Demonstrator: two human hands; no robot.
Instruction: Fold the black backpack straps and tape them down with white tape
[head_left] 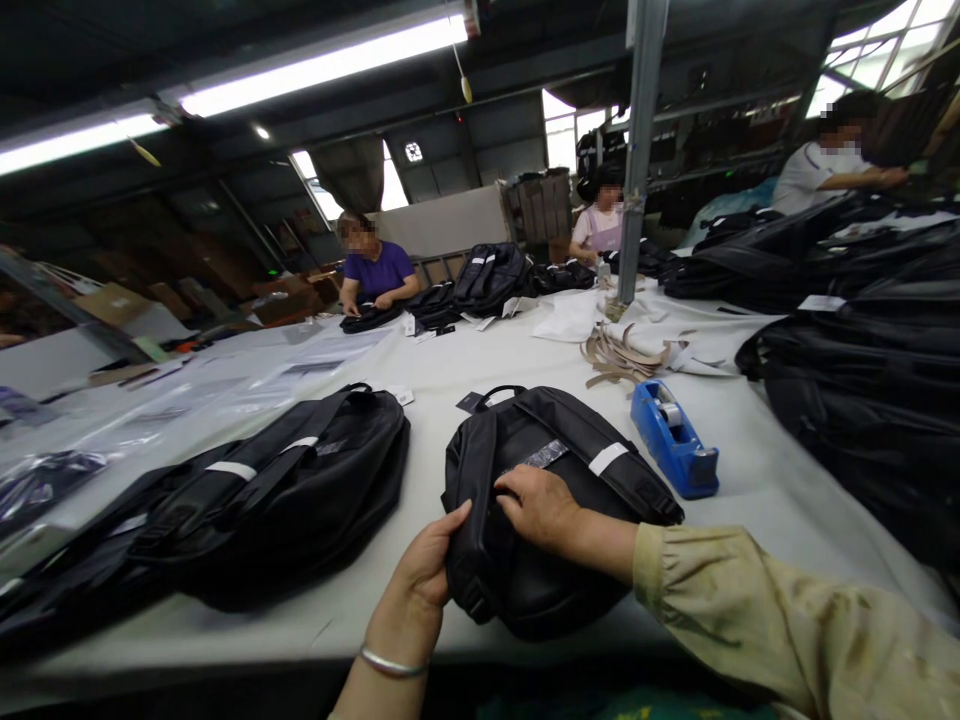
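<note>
1. Touching blk backpack (pixel 540 575) at its L edge w/ my L hand (pixel 429 560); fingers hidden, can't tell grip.
2. My R hand (pixel 544 505), apart from L, rests on pack nr L strap (pixel 475 480), fingers curled; can't tell if pinching.
3. Pack lies strap-side up on wht table (pixel 427 420), betw. blue tape dispenser (pixel 664 440) (R) & other blk packs (pixel 300 500) (L).

The backpack (pixel 547 580) is black and smooth, with a soft shine. It lies on the near part of the white table (pixel 442 360), with its back and straps facing up. Its small loop handle (pixel 501 389) points to the far side. A white band (pixel 607 458) goes around the right strap (pixel 570 425). A shiny strip (pixel 547 455), maybe clear plastic, sits between the straps.
</note>
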